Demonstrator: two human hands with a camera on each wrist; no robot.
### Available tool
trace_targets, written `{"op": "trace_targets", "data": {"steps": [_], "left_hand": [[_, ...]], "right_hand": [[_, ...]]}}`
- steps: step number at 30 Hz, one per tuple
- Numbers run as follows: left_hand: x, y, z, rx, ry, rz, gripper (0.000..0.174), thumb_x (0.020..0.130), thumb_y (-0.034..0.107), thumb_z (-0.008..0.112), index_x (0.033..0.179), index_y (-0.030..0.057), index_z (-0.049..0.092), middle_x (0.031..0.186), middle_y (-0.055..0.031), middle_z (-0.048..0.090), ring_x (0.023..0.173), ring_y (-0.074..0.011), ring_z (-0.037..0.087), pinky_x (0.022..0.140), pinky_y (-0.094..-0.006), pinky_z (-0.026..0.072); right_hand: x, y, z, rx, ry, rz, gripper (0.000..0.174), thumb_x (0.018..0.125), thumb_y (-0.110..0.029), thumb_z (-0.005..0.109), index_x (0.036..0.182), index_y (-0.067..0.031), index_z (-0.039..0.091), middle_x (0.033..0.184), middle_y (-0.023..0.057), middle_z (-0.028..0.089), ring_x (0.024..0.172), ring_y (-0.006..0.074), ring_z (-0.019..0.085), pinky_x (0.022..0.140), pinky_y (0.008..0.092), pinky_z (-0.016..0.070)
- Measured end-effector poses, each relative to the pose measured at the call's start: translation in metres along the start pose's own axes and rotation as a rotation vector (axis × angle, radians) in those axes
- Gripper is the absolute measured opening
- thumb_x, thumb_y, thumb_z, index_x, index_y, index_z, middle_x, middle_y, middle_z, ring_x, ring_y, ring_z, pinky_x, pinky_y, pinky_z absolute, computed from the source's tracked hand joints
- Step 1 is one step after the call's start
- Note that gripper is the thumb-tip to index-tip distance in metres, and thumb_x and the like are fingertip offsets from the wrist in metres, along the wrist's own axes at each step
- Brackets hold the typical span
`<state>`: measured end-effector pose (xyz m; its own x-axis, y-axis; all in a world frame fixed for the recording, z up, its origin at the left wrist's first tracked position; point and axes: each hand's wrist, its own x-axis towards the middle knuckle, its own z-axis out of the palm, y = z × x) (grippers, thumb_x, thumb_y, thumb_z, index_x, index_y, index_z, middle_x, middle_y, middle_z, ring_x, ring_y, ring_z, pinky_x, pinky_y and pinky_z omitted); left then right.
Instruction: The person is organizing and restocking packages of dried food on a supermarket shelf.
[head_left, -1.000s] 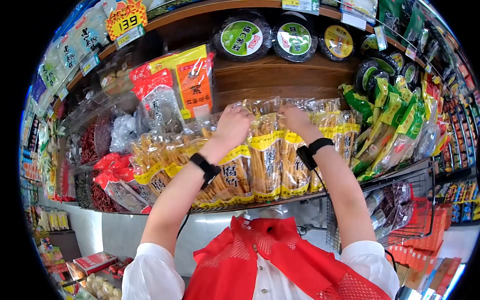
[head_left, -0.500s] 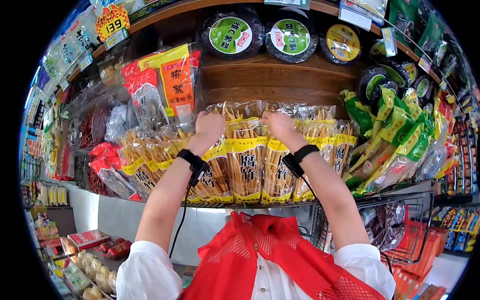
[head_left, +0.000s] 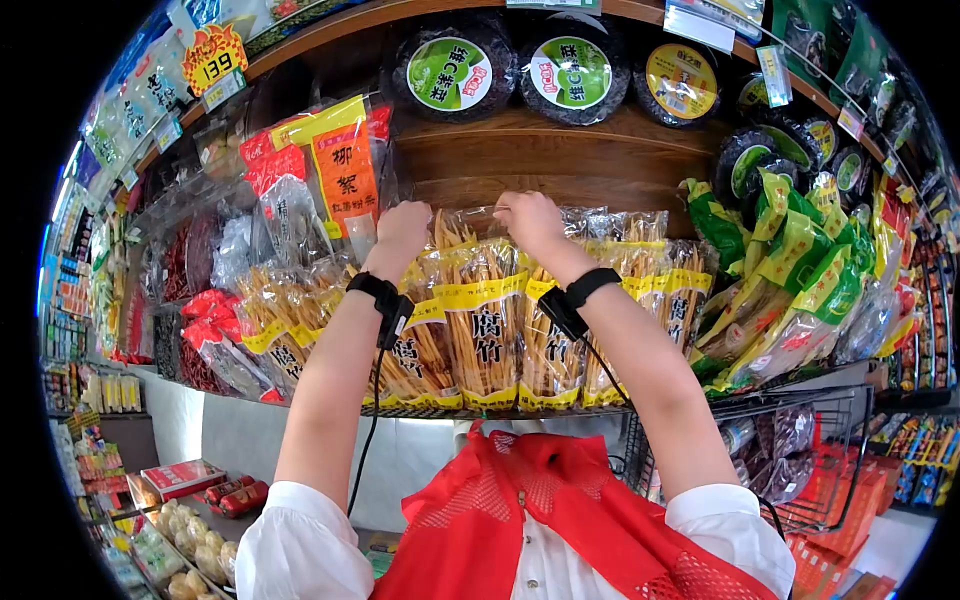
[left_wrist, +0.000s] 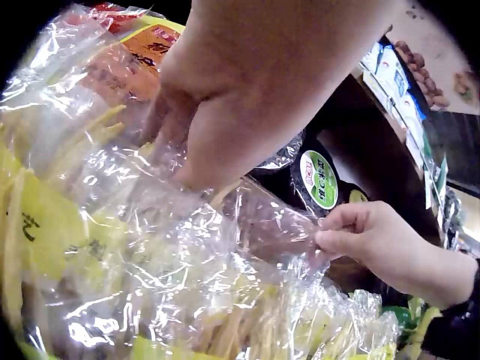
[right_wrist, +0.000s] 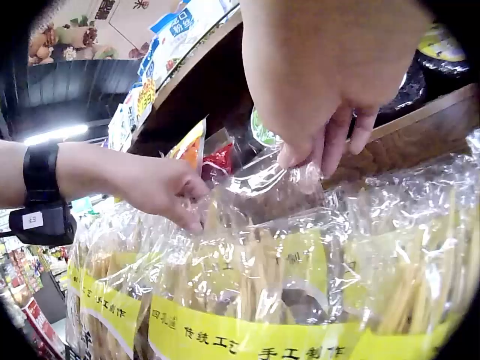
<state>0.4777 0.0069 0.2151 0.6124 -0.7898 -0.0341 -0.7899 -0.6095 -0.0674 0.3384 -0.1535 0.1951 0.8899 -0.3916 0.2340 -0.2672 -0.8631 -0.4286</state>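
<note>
Bags of dried tofu sticks (head_left: 487, 335), clear with yellow bands, stand in rows along the shelf. My right hand (head_left: 532, 222) pinches the clear plastic top of one bag (right_wrist: 259, 199) behind the front row, and the film stretches between both hands. At that bag's left side, my left hand (head_left: 403, 230) has its fingers curled down on the plastic, and the fingertips are partly hidden in the left wrist view. Yellowish sticks show through the wrapping below the hands.
Left of the bags stand orange-and-yellow noodle packs (head_left: 345, 175). Round black packages (head_left: 450, 75) line the wooden shelf behind. Green-topped bags (head_left: 800, 260) lean at the right, above a wire basket (head_left: 845, 450). An upper shelf edge (head_left: 420, 12) overhangs the back.
Both hands have shifted left along the bags and risen slightly in the last half second. The head view has also shifted a little.
</note>
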Motion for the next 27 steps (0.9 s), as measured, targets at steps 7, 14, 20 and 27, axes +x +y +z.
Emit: {"op": "trace_targets", "data": {"steps": [7,14,20,27], "left_hand": [[0.003,-0.010,0.012,-0.348,-0.016,0.013,0.025,0.073,0.012,0.061,0.098,0.0103,0.064,0.088,-0.0129,0.065,0.076,-0.0296,0.063,0.070,-0.0412,0.0493],[-0.030,0.029,-0.023,-0.137,0.415,0.130,0.031,0.077,0.007,0.052,0.106,0.0103,0.058,0.098,-0.0077,0.061,0.097,-0.0230,0.055,0.087,-0.0361,0.0401],[-0.028,0.123,0.007,-0.199,0.244,0.545,0.024,0.078,0.013,0.055,0.101,0.0055,0.059,0.101,-0.0089,0.060,0.098,-0.0240,0.053,0.092,-0.0406,0.0357],[-0.027,0.140,0.012,-0.460,0.034,0.475,0.013,0.077,0.015,0.059,0.087,0.0076,0.063,0.082,-0.0091,0.061,0.074,-0.0271,0.060,0.077,-0.0367,0.0461]], "right_hand": [[-0.012,0.024,-0.001,0.128,0.013,0.146,0.011,0.080,-0.020,0.057,0.083,-0.0119,0.064,0.081,0.0134,0.064,0.078,0.0308,0.060,0.072,0.0441,0.0474],[-0.049,0.091,-0.051,0.033,0.062,0.162,0.017,0.080,-0.026,0.058,0.088,-0.0121,0.064,0.086,0.0114,0.064,0.082,0.0317,0.060,0.075,0.0431,0.0470],[-0.085,0.091,-0.058,-0.170,-0.190,-0.005,0.014,0.075,-0.023,0.059,0.083,-0.0116,0.063,0.095,0.0034,0.057,0.099,0.0245,0.051,0.087,0.0392,0.0388],[-0.099,0.094,-0.059,0.053,0.021,-0.114,0.025,0.072,-0.010,0.058,0.097,-0.0086,0.058,0.105,0.0071,0.055,0.103,0.0290,0.049,0.089,0.0404,0.0388]]}}
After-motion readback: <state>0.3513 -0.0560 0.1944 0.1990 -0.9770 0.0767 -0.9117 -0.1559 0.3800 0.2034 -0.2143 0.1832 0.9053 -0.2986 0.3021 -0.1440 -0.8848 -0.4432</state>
